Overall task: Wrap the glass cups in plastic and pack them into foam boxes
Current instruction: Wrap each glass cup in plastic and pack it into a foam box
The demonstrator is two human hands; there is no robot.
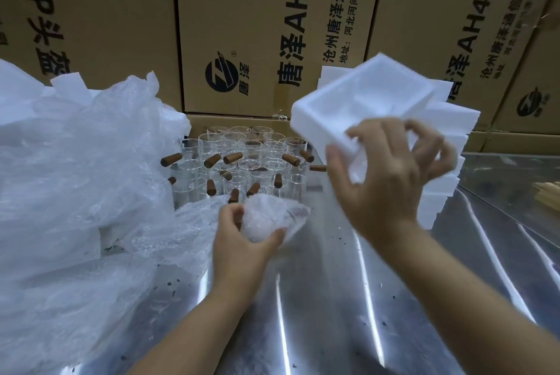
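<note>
My left hand (242,238) grips a glass cup wrapped in clear plastic (269,218) just above the metal table. My right hand (385,174) holds a white foam box (348,101) by its near corner, lifted and tilted with its hollow side towards me. Behind the wrapped cup stand several bare glass cups with brown wooden handles (242,162), packed close together at the back of the table.
A big heap of clear plastic bags (75,177) with foam pieces fills the left side. A stack of white foam boxes (445,162) stands at the right behind my right hand. Brown cardboard cartons (242,26) wall off the back. The shiny metal table (348,314) stretches towards me.
</note>
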